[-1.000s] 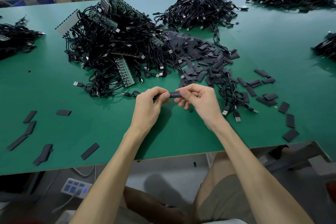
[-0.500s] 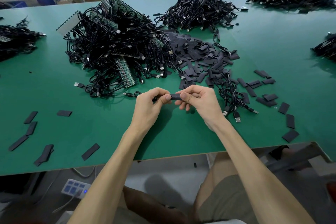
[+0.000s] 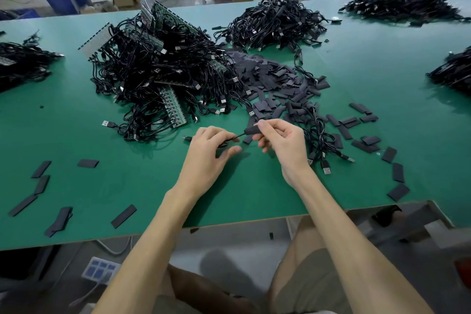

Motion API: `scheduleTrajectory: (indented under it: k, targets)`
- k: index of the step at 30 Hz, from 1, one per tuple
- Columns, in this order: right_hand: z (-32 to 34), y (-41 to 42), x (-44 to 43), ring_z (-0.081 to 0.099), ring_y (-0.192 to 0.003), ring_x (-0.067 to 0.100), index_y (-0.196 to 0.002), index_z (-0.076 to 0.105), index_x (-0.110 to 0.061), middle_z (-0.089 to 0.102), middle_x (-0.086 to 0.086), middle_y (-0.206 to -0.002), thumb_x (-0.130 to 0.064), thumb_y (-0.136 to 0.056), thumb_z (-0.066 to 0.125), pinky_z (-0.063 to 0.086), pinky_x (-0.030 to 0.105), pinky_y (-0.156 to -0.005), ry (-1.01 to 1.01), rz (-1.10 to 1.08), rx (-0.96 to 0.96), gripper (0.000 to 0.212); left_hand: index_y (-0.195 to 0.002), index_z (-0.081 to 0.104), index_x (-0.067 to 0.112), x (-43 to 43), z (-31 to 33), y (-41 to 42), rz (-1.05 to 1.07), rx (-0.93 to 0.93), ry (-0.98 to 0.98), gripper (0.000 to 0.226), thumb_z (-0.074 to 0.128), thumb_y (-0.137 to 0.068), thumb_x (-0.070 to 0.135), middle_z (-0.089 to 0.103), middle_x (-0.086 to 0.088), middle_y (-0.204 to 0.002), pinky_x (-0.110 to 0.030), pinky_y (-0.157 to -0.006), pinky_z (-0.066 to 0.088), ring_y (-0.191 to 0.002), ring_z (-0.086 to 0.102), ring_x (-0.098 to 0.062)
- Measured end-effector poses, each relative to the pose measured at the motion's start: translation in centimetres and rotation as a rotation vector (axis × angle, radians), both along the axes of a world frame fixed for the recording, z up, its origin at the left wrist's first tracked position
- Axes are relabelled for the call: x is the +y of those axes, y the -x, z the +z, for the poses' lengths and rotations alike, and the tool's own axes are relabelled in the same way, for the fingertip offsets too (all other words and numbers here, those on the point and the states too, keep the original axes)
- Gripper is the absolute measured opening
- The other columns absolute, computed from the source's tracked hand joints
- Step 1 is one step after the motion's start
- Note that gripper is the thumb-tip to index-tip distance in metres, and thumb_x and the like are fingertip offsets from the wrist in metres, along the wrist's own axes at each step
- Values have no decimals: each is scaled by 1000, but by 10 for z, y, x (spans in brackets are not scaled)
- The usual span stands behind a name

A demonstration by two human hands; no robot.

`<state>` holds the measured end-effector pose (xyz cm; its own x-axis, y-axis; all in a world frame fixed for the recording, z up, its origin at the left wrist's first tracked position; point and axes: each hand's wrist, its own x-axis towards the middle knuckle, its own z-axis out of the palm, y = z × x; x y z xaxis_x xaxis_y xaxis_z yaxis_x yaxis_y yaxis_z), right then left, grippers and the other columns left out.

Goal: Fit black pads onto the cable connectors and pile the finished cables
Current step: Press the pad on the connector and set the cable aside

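My right hand (image 3: 280,140) pinches a black pad (image 3: 251,131) that sits on the end of a thin black cable (image 3: 233,137). The cable runs left into my left hand (image 3: 211,150), whose fingers curl loosely round it. Both hands hover just above the green table (image 3: 127,186), a short gap between them. Behind them lies a big tangle of black USB cables with green circuit strips (image 3: 158,79). A heap of loose black pads (image 3: 275,81) spreads to its right. A small bunch of cables (image 3: 318,135) lies by my right wrist.
More cable piles sit at the back middle (image 3: 275,23), back right (image 3: 402,5), far right (image 3: 453,71) and far left (image 3: 20,61). Stray pads lie front left (image 3: 40,186) and front right (image 3: 397,173). The table's front edge (image 3: 229,224) runs just under my forearms.
My hands have drawn apart. The right hand lifted up and right with the pad, exposing a stretch of cable. The left hand's thumb left the pad and its grip loosened.
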<state>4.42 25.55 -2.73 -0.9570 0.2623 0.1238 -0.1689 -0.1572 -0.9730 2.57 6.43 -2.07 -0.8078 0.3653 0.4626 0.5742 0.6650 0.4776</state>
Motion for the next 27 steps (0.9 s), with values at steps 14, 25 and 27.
scheduleTrajectory:
  k: [14, 25, 27]
  targets:
    - [4, 0, 0, 63, -62, 13, -107, 67, -5, 74, 6, -75, -15, -111, 40, 49, 24, -56, -8, -73, -54, 29, -96, 75, 9, 29, 74, 14, -13, -303, -249, 9, 69, -95, 15, 67, 4, -74, -33, -63, 55, -62, 60, -5]
    - [5, -1, -8, 57, -50, 4, -80, 63, -9, 69, -9, -60, -3, -101, 52, 46, 19, -54, -405, 9, -107, 25, -116, 71, 3, 104, 82, 26, -186, -722, -504, 22, 68, -97, 13, 75, -8, -98, -38, -79, 64, -88, 77, -23]
    - [5, -1, -8, 60, -56, 11, -95, 68, -6, 73, 0, -69, -7, -103, 55, 47, 24, -56, -346, 31, -98, 15, -109, 75, 9, 88, 73, 32, -88, -568, -464, 19, 64, -94, 5, 75, -2, -94, -38, -80, 63, -87, 76, -18]
